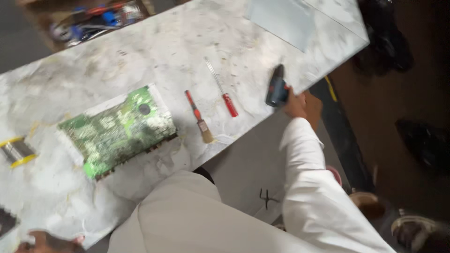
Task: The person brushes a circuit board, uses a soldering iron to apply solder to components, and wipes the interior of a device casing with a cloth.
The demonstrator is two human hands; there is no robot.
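A: Far left of the marble table point(140, 47) lies a small metal part with yellow edges point(16, 152). Below it the left hand point(44, 242) rests at the table's near edge, mostly cut off; I cannot tell whether it grips anything

B: And in the middle?

A: A green circuit board point(119, 131) lying flat, then a red-handled brush point(199, 117) and a red-handled screwdriver point(222, 91), side by side but apart

B: The right side?

A: The right hand point(295, 104) is wrapped around a blue and black power driver point(276, 86) at the table's edge. I'd say take a full grip on the handle before lifting, since it sits close to the drop
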